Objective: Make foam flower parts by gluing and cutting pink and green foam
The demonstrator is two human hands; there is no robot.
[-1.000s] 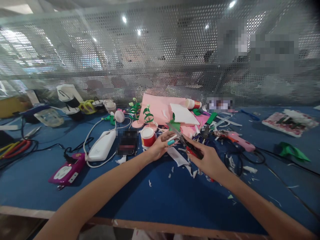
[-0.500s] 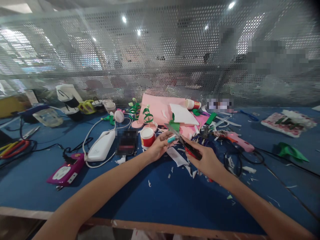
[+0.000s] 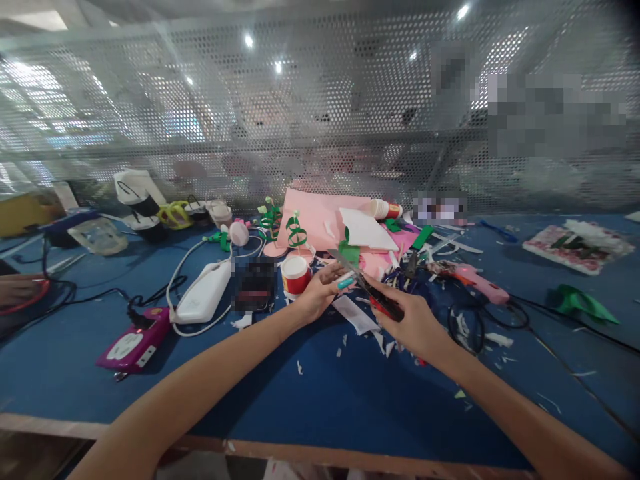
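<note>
Right hand, fingers wrapped round scissors; left hand, fingers curled near them, hold indiscernible from here.

Runs across the table from extension socket at left, past power bank and cup, to glue gun at right — with scissors in the right hand between cup and gun, paper sheets behind, screen beyond.
</note>
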